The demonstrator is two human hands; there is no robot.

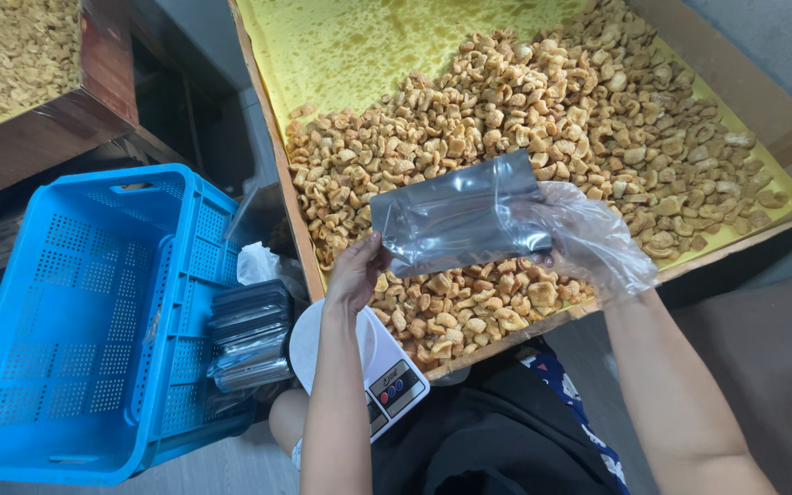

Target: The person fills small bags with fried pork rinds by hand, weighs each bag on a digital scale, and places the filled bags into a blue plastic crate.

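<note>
1. Beyond my grip, on the far side of the bag I hold, I see the big cardboard tray (776,137) lined with yellow paper, with a heap of golden fried snack pieces (543,119) filling most of it.
2. Left of my grip and lower, I see a blue perforated plastic crate (93,321) standing beside the tray.
3. Between my two hands I hold the silvery grey pouch (460,218), lifted flat over the near edge of the snack heap and tilted a little, its left end lower.
4. At the pouch's right end, my right hand (584,238) sits inside a loose clear plastic glove and is closed around that end of the pouch.
5. At the pouch's lower left corner, my left hand (357,272) is bare and pinches the corner narrowly between fingers and thumb.
6. Just under my left forearm, near my lap, I see a small white kitchen scale (387,371) with coloured buttons.
7. Left of the scale, just beside the crate wall, I see a stack of dark pouches (249,335), and a crumpled white plastic bag (257,263) lies just above them.
</note>
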